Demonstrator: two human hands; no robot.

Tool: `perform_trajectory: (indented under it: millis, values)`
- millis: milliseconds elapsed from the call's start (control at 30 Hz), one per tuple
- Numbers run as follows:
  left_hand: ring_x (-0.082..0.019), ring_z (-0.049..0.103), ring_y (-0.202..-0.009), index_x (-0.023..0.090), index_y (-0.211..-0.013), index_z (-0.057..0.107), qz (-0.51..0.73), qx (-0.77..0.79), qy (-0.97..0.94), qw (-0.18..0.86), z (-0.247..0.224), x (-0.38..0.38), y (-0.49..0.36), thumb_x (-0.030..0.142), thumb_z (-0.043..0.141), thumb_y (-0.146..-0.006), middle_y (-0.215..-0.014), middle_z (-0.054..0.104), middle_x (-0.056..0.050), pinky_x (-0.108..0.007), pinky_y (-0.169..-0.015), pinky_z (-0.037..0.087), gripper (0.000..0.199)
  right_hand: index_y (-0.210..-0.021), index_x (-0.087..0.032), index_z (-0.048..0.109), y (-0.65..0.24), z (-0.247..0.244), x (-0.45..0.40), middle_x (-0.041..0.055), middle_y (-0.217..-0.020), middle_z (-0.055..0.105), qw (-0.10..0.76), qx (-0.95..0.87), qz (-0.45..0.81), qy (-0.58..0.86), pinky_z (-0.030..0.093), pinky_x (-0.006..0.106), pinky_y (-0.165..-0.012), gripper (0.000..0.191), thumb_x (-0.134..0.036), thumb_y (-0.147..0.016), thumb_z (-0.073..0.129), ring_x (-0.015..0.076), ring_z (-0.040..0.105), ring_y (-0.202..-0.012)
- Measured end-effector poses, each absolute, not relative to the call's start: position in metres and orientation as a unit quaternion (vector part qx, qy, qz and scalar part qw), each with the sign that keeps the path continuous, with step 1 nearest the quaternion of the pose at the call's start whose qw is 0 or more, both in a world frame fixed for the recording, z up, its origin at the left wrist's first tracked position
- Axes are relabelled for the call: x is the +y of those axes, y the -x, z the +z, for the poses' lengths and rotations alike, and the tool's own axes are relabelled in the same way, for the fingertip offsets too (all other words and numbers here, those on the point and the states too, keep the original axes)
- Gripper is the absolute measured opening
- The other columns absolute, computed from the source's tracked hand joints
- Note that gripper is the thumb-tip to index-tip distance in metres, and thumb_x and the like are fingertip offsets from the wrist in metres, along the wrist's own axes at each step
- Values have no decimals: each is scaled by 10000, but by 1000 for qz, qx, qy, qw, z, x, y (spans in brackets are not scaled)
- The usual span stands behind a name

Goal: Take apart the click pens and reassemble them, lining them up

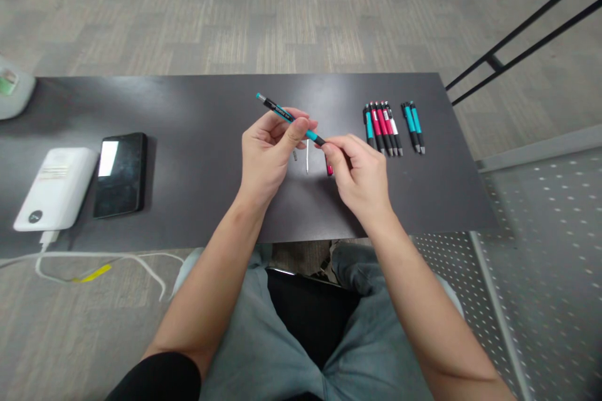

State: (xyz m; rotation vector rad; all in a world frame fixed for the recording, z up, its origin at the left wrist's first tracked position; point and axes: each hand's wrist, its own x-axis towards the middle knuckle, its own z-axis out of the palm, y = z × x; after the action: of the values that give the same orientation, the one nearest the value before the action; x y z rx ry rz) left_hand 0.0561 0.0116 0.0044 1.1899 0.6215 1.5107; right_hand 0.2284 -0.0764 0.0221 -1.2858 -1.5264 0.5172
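A blue and black pen [278,110] slants down to the right between my two hands above the dark table. My left hand [270,147] is closed around its middle, thumb on top. At the lower, black end, my right hand [360,169] pinches the pen near the tip, which the fingers hide. Below the hands lie a thin silvery refill [307,158], a small dark piece [295,155] and a red pen part [329,166], partly covered by my right hand.
Right of my hands lies a row of several blue, red and white pens [382,128], and beside it a pair of blue pens [413,128]. A black phone [121,175] and a white power bank [56,188] with a cable rest on the left of the table [197,200].
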Motion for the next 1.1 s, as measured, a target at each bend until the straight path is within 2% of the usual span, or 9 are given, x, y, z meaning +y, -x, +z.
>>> perform_trajectory:
  millis: [133, 200, 300, 467, 633, 700, 800, 967, 1100]
  values:
    - [-187, 973, -870, 290, -1017, 969, 637, 239, -489, 545, 3, 17, -53, 712, 1203, -919, -943, 950, -12, -203, -660, 732, 493, -939, -295, 695, -224, 18, -76, -34, -730, 622, 486, -597, 361, 526, 482, 351, -714, 772, -981, -1257, 537, 181, 560, -665]
    - [-183, 969, -868, 291, -1023, 974, 636, 237, -484, 553, 4, 17, -52, 694, 1205, -925, -946, 951, -11, -200, -667, 738, 475, -879, -300, 590, -222, 18, -76, -37, -719, 570, 477, -598, 364, 531, 450, 349, -697, 804, -1002, -1256, 484, 177, 518, -659]
    - [-177, 952, -836, 283, -1022, 970, 631, 259, -465, 565, 5, 14, -54, 695, 1225, -893, -962, 960, -19, -208, -660, 745, 501, -902, -301, 542, -222, 18, -75, -30, -758, 562, 475, -631, 256, 557, 419, 361, -721, 770, -969, -1279, 473, 184, 507, -691]
    - [-162, 930, -792, 284, -978, 973, 637, 303, -393, 590, 10, -1, -61, 679, 1296, -760, -972, 975, -15, -201, -651, 750, 555, -959, -297, 554, -231, 11, -73, 12, -865, 643, 456, -688, 61, 561, 412, 395, -816, 636, -754, -1382, 424, 214, 554, -805]
    - [-129, 901, -764, 298, -965, 973, 647, 311, -357, 598, 13, -12, -65, 607, 1307, -781, -969, 969, 7, -192, -666, 752, 492, -972, -295, 572, -235, 6, -71, 44, -910, 684, 433, -704, 15, 562, 407, 416, -851, 609, -714, -1389, 426, 241, 582, -874]
    - [-134, 911, -777, 300, -960, 965, 648, 309, -360, 595, 13, -10, -64, 629, 1293, -798, -960, 964, 10, -205, -693, 765, 493, -933, -297, 546, -234, 8, -70, 38, -883, 657, 438, -694, 59, 568, 414, 415, -845, 686, -817, -1358, 408, 239, 568, -860]
    - [-170, 964, -875, 296, -985, 966, 628, 288, -418, 591, 13, -1, -54, 693, 1248, -849, -979, 970, -6, -232, -792, 792, 506, -878, -303, 509, -229, 14, -68, 0, -794, 568, 458, -645, 235, 564, 415, 390, -777, 806, -1009, -1261, 435, 213, 508, -770]
    - [-308, 1019, -1125, 329, -1268, 1003, 536, 229, -533, 614, 15, 11, -32, 803, 1116, -991, -1202, 1014, -52, -413, -982, 858, 560, -806, -319, 417, -218, 23, -70, -61, -721, 332, 481, -501, 552, 461, 288, 359, -628, 884, -1124, -1132, 582, 165, 290, -657]
    - [-295, 1019, -1083, 314, -1172, 981, 581, 209, -529, 582, 11, 6, -40, 766, 1083, -1055, -1104, 998, -31, -417, -993, 855, 477, -832, -312, 490, -211, 26, -72, -51, -748, 356, 482, -489, 546, 480, 326, 352, -636, 844, -1080, -1136, 664, 177, 360, -704]
